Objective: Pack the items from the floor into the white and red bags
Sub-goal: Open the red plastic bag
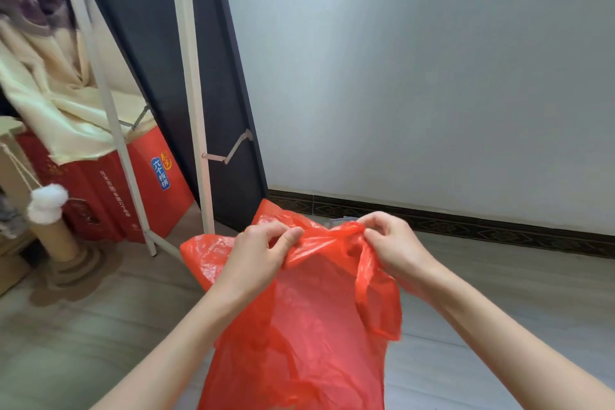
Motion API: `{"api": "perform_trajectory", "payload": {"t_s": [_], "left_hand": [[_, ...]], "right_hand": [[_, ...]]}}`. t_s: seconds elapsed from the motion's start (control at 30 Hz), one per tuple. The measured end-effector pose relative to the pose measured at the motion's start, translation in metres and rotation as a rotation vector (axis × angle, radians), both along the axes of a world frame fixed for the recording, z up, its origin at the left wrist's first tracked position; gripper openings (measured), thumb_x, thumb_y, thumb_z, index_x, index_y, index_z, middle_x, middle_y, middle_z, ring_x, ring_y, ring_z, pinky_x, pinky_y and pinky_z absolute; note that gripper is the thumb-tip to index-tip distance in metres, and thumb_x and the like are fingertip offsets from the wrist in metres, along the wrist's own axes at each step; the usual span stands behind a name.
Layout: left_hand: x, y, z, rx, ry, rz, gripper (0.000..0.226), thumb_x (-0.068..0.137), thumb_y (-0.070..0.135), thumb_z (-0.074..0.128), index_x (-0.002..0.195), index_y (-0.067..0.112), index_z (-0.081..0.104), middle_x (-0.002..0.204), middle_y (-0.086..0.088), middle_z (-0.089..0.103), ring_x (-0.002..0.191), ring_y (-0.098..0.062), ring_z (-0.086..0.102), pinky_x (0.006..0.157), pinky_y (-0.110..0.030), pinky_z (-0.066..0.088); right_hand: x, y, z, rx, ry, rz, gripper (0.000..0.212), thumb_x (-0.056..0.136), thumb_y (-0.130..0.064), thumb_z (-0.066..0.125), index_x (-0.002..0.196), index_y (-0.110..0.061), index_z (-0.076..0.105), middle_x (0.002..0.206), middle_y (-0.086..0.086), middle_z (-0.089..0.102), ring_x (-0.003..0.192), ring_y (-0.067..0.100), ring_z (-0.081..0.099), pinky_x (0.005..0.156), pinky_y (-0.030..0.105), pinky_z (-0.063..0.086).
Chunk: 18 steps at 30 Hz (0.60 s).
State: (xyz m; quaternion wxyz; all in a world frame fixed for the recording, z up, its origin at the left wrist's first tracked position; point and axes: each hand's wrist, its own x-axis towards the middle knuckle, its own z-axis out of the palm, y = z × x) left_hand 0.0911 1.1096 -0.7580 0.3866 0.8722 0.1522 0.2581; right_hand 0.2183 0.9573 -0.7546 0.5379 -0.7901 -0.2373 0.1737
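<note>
A thin red plastic bag (309, 326) hangs in front of me, held up off the floor by both hands at its top. My left hand (259, 250) pinches the bag's upper edge between thumb and fingers. My right hand (392, 243) grips the bunched top and one handle loop a short way to the right. The bag's body droops down to the bottom of the view. A small bluish item (342, 220) shows on the floor just behind the bag, mostly hidden. No white bag is in view.
A white metal rack (196, 110) stands at the left with cream cloth (56, 93) draped over red cartons (156, 183). A cardboard cat scratching post (56, 236) with a white pompom is at the far left. A pale wall and dark skirting board run behind.
</note>
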Motion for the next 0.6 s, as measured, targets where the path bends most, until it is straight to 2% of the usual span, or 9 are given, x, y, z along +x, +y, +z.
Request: {"api": "perform_trajectory", "payload": {"t_s": [0.1, 0.13, 0.17, 0.2, 0.27, 0.33, 0.4, 0.5, 0.6], "left_hand": [[-0.002, 0.003, 0.002, -0.023, 0.001, 0.006, 0.014, 0.084, 0.041, 0.059, 0.074, 0.032, 0.06, 0.074, 0.019, 0.063, 0.071, 0.008, 0.055, 0.066, -0.017, 0.038], [-0.004, 0.002, 0.005, -0.03, 0.027, -0.011, 0.016, 0.079, 0.05, 0.061, 0.082, 0.035, 0.059, 0.083, 0.022, 0.063, 0.079, 0.01, 0.054, 0.071, -0.015, 0.039], [-0.005, 0.003, 0.006, -0.022, 0.043, -0.045, 0.028, 0.073, 0.059, 0.063, 0.09, 0.038, 0.057, 0.089, 0.025, 0.061, 0.086, 0.011, 0.054, 0.076, -0.013, 0.04], [-0.007, 0.003, 0.006, -0.007, 0.044, -0.086, 0.037, 0.068, 0.063, 0.065, 0.096, 0.042, 0.054, 0.092, 0.026, 0.061, 0.091, 0.009, 0.055, 0.08, -0.012, 0.041], [-0.008, 0.005, 0.009, 0.015, -0.009, -0.166, 0.034, 0.071, 0.058, 0.067, 0.099, 0.047, 0.052, 0.096, 0.025, 0.063, 0.093, 0.004, 0.058, 0.083, -0.014, 0.043], [-0.008, 0.005, 0.011, 0.029, -0.091, -0.204, 0.026, 0.073, 0.053, 0.064, 0.096, 0.044, 0.056, 0.098, 0.027, 0.061, 0.091, 0.003, 0.058, 0.081, -0.012, 0.042], [-0.006, 0.006, 0.011, 0.096, -0.117, -0.18, 0.028, 0.075, 0.055, 0.051, 0.094, 0.036, 0.059, 0.09, 0.029, 0.061, 0.084, 0.001, 0.056, 0.076, -0.012, 0.041], [-0.008, 0.01, 0.005, 0.167, -0.116, -0.07, 0.045, 0.081, 0.058, 0.036, 0.073, 0.021, 0.061, 0.072, 0.011, 0.059, 0.077, -0.008, 0.052, 0.074, -0.022, 0.04], [-0.008, 0.013, 0.001, 0.169, -0.112, 0.013, 0.046, 0.086, 0.054, 0.038, 0.066, 0.018, 0.058, 0.075, 0.006, 0.051, 0.078, -0.011, 0.051, 0.073, -0.015, 0.035]], "right_hand": [[0.0, 0.0, -0.006, 0.017, 0.009, 0.06, 0.032, 0.09, 0.001, 0.035, 0.081, -0.021, 0.056, 0.077, 0.011, 0.06, 0.062, 0.021, 0.052, 0.059, 0.032, 0.041], [0.001, -0.001, -0.005, 0.017, 0.004, 0.082, 0.031, 0.092, -0.001, 0.034, 0.082, -0.022, 0.056, 0.077, 0.012, 0.057, 0.065, 0.022, 0.049, 0.062, 0.033, 0.039], [0.002, -0.003, -0.004, 0.025, 0.0, 0.096, 0.031, 0.094, -0.004, 0.033, 0.082, -0.022, 0.056, 0.076, 0.01, 0.054, 0.066, 0.021, 0.046, 0.063, 0.033, 0.037], [0.003, -0.005, -0.002, 0.043, -0.001, 0.106, 0.03, 0.096, -0.007, 0.035, 0.081, -0.022, 0.056, 0.074, 0.007, 0.052, 0.066, 0.019, 0.046, 0.062, 0.031, 0.037], [0.003, -0.009, 0.004, 0.135, -0.003, 0.151, 0.019, 0.095, -0.017, 0.045, 0.081, -0.022, 0.057, 0.073, -0.005, 0.054, 0.063, 0.004, 0.048, 0.061, 0.021, 0.039], [0.002, -0.016, 0.01, 0.194, 0.007, 0.253, 0.009, 0.084, -0.031, 0.061, 0.083, -0.024, 0.057, 0.073, -0.01, 0.057, 0.064, -0.002, 0.05, 0.064, 0.015, 0.04], [0.004, -0.022, 0.014, 0.138, -0.006, 0.364, 0.021, 0.073, -0.035, 0.074, 0.084, -0.03, 0.057, 0.076, -0.01, 0.059, 0.069, 0.001, 0.053, 0.067, 0.017, 0.042], [0.005, -0.027, 0.019, -0.018, -0.186, 0.425, 0.014, 0.07, -0.028, 0.069, 0.081, -0.034, 0.061, 0.086, -0.009, 0.06, 0.076, -0.002, 0.053, 0.074, 0.016, 0.04], [0.01, -0.028, 0.015, -0.158, -0.348, 0.397, 0.025, 0.082, -0.014, 0.066, 0.09, -0.037, 0.068, 0.099, -0.011, 0.056, 0.096, 0.001, 0.053, 0.085, 0.015, 0.038]]}}
